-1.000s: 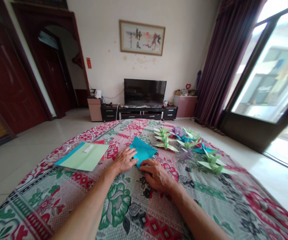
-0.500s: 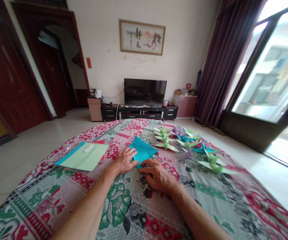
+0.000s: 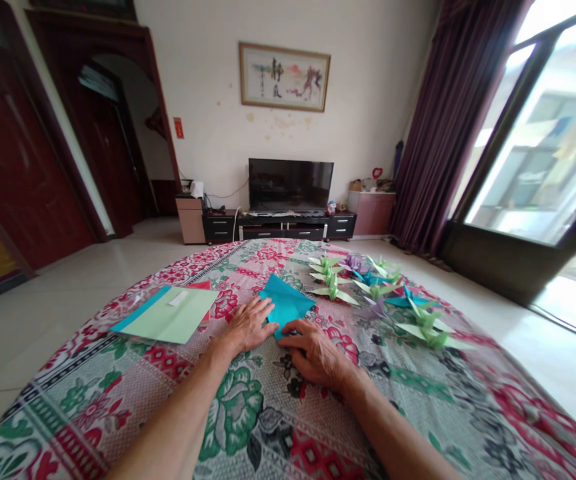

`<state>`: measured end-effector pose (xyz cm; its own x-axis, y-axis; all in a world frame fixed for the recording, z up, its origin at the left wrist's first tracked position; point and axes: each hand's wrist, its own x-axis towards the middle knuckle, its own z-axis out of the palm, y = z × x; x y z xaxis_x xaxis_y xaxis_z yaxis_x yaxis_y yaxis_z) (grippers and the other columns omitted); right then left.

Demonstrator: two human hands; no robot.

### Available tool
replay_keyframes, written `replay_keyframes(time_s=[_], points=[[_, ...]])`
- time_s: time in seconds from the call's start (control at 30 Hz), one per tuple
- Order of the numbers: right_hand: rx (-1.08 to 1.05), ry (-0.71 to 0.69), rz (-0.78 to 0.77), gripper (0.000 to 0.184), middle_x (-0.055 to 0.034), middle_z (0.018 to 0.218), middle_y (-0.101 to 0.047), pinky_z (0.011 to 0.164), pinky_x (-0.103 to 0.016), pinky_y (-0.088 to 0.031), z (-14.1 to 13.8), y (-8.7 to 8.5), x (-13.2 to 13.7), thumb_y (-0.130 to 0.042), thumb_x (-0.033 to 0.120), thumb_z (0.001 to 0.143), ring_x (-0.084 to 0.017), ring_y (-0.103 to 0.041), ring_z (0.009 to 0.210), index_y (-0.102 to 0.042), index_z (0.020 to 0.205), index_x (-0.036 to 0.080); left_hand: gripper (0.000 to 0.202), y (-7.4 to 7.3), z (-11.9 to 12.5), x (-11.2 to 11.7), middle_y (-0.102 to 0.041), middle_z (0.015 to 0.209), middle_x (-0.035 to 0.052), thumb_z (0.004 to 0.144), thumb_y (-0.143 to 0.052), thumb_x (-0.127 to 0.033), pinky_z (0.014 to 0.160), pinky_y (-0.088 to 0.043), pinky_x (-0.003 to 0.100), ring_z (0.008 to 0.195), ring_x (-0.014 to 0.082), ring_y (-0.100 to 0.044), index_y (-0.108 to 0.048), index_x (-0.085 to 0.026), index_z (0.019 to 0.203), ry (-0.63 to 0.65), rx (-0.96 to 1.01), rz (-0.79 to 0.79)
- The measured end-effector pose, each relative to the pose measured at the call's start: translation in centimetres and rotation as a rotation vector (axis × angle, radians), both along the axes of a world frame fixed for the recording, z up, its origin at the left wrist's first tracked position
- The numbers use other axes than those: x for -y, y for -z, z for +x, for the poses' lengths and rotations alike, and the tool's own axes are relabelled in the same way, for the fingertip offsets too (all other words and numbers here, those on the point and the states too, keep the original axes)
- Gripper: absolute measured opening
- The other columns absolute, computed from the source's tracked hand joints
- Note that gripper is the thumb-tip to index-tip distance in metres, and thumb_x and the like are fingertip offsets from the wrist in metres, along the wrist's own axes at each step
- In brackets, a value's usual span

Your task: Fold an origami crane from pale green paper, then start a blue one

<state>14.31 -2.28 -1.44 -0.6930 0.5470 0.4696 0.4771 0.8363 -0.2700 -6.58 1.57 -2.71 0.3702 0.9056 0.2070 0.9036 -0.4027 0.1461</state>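
A blue sheet of origami paper (image 3: pixel 288 303), folded to a diamond-like shape, lies flat on the patterned tablecloth. My left hand (image 3: pixel 249 325) rests along its left edge with the fingers stretched out and lying flat, the thumb toward the near corner. At that near corner my right hand (image 3: pixel 313 347) has its fingers bent and pressed together on the paper; the fingertips partly cover the corner. To the left lies a stack of square paper, with a light green sheet (image 3: pixel 173 317) on top and blue and red edges showing below.
Several folded paper cranes stand on the right, among them a green crane (image 3: pixel 335 293), a blue crane (image 3: pixel 407 299) and a purple crane (image 3: pixel 374 308). The round table's tablecloth (image 3: pixel 238 400) spreads under everything. Beyond it is a television (image 3: pixel 291 185) on a low cabinet.
Both hands stay in place on the blue paper with almost no visible movement. The whole view has shifted very slightly.
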Motion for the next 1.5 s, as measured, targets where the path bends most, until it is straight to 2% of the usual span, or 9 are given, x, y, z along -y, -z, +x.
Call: replay_keyframes(time_s=[0.27,0.53,0.73,0.97,1.27,1.5], points=[[-0.002,-0.026,0.035,0.031,-0.0066,0.117,-0.056,0.092,-0.038,-0.040,-0.5,-0.4,0.3,-0.047,0.005,0.069,-0.020,-0.051,0.101,-0.065,0.091,0.019,0.055,-0.2,0.1,0.3,-0.033,0.144,0.0048,0.087,-0.033,-0.052,0.106,-0.026,0.050,0.134,0.0272,-0.025,-0.039,-0.024,0.134,-0.010,-0.003,-0.013],[-0.026,-0.049,-0.016,0.030,-0.0058,0.104,-0.064,0.089,-0.035,-0.041,-0.9,-0.1,0.3,-0.044,0.004,0.067,-0.018,-0.055,0.095,-0.063,0.086,0.017,0.055,-0.8,0.1,0.3,-0.031,0.145,0.0022,0.086,-0.032,-0.051,0.107,-0.024,0.050,0.135,0.0257,-0.022,-0.039,-0.026,0.134,0.008,0.012,-0.060],[-0.018,-0.045,0.012,0.028,-0.0058,0.109,-0.063,0.091,-0.034,-0.040,-0.9,-0.2,0.3,-0.044,0.005,0.068,-0.019,-0.054,0.098,-0.063,0.084,0.018,0.054,-0.7,-0.1,0.0,-0.031,0.145,0.0016,0.086,-0.034,-0.050,0.108,-0.023,0.049,0.135,0.0253,-0.022,-0.038,-0.027,0.135,0.030,0.022,-0.072],[-0.025,-0.040,0.007,0.029,-0.0032,0.091,-0.067,0.087,-0.031,-0.041,-1.0,0.2,0.1,-0.044,0.003,0.066,-0.016,-0.056,0.091,-0.063,0.079,0.019,0.056,-1.0,-0.3,0.0,-0.029,0.146,0.0020,0.085,-0.035,-0.052,0.107,-0.020,0.052,0.135,0.0252,-0.021,-0.036,-0.027,0.136,0.042,0.028,-0.107],[-0.023,-0.055,-0.002,0.030,-0.0024,0.093,-0.067,0.085,-0.030,-0.042,-1.0,-0.1,0.2,-0.043,0.002,0.063,-0.016,-0.057,0.089,-0.062,0.077,0.019,0.057,-1.3,-0.4,-0.1,-0.028,0.147,0.0021,0.085,-0.035,-0.053,0.107,-0.020,0.054,0.136,0.0254,-0.018,-0.036,-0.028,0.136,0.060,0.025,-0.137],[-0.033,-0.051,-0.018,0.029,-0.0024,0.092,-0.067,0.084,-0.031,-0.043,-1.1,-0.1,0.2,-0.043,0.002,0.062,-0.016,-0.057,0.088,-0.062,0.076,0.019,0.056,-1.6,-0.3,-0.2,-0.028,0.147,0.0016,0.085,-0.035,-0.052,0.107,-0.020,0.050,0.136,0.0239,-0.018,-0.036,-0.029,0.136,0.064,0.011,-0.136]])
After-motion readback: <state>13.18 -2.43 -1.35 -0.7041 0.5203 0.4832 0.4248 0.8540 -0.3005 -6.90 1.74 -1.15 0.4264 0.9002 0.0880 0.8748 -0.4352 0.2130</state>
